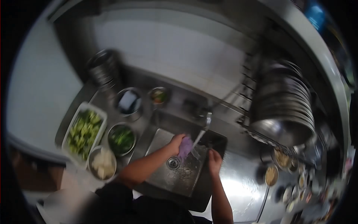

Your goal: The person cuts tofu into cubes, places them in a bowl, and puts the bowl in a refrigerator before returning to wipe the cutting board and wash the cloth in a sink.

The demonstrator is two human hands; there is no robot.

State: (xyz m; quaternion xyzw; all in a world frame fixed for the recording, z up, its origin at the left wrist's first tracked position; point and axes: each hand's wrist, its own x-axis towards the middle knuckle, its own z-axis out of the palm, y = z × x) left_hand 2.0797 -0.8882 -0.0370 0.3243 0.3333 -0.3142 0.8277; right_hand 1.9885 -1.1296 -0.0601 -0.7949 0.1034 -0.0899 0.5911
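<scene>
My left hand is closed on a purple cloth over a steel sink. Beside the cloth, water runs from the faucet into the basin. Near the sink's right side is my right hand, its fingers curled together; whether they hold anything is too blurred to tell. A round drain shows in the sink floor below the cloth.
Left of the sink stand a white tray of chopped greens, a bowl of leafy greens and a bowl of pale pieces. Large metal bowls are stacked at the right, near small food bowls.
</scene>
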